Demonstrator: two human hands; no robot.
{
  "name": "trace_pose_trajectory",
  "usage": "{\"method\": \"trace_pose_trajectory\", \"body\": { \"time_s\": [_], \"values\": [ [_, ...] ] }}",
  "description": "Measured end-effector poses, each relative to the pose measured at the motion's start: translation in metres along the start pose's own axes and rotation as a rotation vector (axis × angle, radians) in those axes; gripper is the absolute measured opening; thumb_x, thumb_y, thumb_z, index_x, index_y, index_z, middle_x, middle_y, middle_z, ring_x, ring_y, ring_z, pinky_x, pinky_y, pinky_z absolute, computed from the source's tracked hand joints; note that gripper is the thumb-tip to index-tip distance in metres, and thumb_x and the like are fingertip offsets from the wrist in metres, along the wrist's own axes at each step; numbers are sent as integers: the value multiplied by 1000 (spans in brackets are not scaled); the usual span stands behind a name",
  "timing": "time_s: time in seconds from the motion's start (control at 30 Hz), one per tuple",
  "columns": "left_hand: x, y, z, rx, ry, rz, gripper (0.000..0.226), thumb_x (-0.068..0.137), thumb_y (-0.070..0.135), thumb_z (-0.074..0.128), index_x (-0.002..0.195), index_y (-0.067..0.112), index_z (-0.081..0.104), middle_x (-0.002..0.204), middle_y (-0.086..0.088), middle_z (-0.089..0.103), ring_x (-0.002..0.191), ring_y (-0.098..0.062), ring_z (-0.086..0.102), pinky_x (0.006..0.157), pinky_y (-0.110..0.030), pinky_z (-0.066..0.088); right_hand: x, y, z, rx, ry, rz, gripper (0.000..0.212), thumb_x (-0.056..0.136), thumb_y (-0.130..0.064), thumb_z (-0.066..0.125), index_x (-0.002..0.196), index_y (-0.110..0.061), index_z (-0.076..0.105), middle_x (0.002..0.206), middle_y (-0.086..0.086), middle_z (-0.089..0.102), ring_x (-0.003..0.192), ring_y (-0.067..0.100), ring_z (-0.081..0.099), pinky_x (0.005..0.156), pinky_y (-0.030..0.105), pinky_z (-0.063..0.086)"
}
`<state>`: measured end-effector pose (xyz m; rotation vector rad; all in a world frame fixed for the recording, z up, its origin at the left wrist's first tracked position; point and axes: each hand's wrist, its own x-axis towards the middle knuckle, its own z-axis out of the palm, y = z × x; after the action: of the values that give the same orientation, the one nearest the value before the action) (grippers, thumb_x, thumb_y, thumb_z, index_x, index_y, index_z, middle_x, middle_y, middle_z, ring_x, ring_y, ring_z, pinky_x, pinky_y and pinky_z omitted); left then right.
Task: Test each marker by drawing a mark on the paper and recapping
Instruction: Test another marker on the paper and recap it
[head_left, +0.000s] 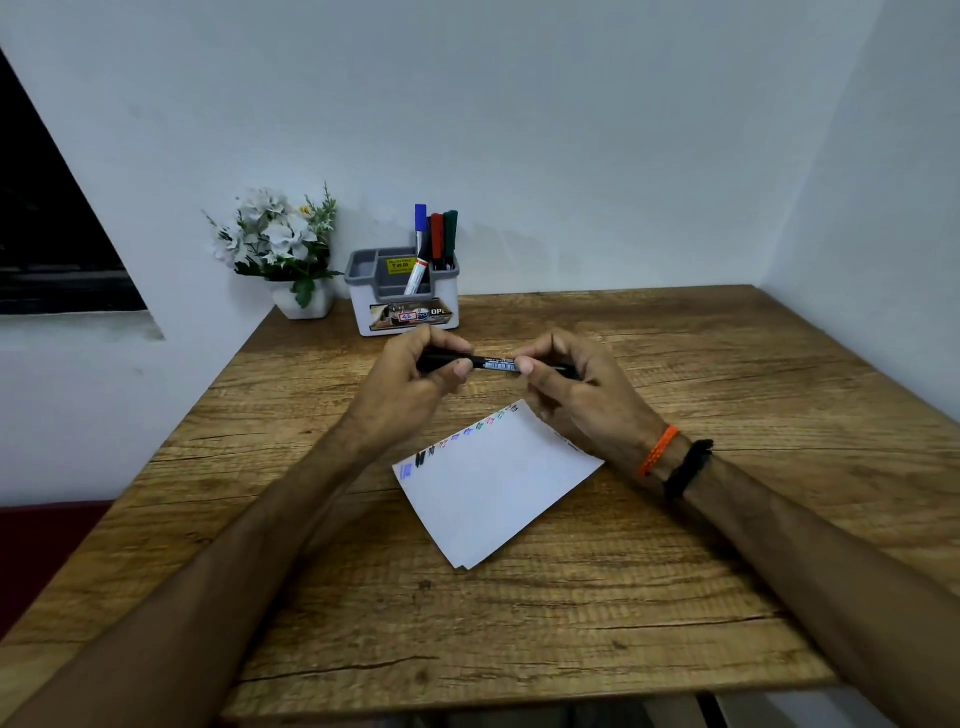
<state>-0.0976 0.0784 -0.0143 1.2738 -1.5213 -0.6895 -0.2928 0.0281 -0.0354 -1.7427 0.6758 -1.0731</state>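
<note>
A flower pot (304, 301) stood at the tabletop's (675, 571) eleven o'clock corner, an organizer (402, 306) with markers (436, 236) just to its right. Near centre, the left hand (415, 379) and right hand (582, 395) each pinched an end of a black marker (496, 364), held level above the tabletop. At five o'clock of it lay the paper (493, 493), coloured marks along its far edge.

A home desk corner: wooden table (675, 519), pen organizer (405, 306), potted flowers (280, 244)

Paper (493, 483) on table (727, 545); organizer (405, 306) behind; plant (283, 249) left of organizer.
</note>
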Motion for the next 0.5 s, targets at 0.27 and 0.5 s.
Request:
{"method": "trace_pose_trajectory", "body": {
  "time_s": [0.27, 0.5],
  "values": [
    [8, 18, -1, -244, 211, -25, 42, 76, 4, 77, 106, 10, 48, 91, -8, 69, 81, -19, 71, 73, -34, 59, 7, -25, 6, -347, 54, -152, 61, 78, -9, 80, 128, -31, 53, 81, -5, 72, 75, 6, 68, 66, 22, 51],
    [20, 29, 0, -147, 202, 31, 47, 73, 11, 82, 102, 23, 46, 77, 5, 70, 75, -15, 70, 81, -41, 58, 19, -47, 7, -517, -26, -354, 88, 82, -13, 76, 150, -37, 27, 73, -3, 72, 69, 8, 69, 65, 9, 47]
  ]
}}
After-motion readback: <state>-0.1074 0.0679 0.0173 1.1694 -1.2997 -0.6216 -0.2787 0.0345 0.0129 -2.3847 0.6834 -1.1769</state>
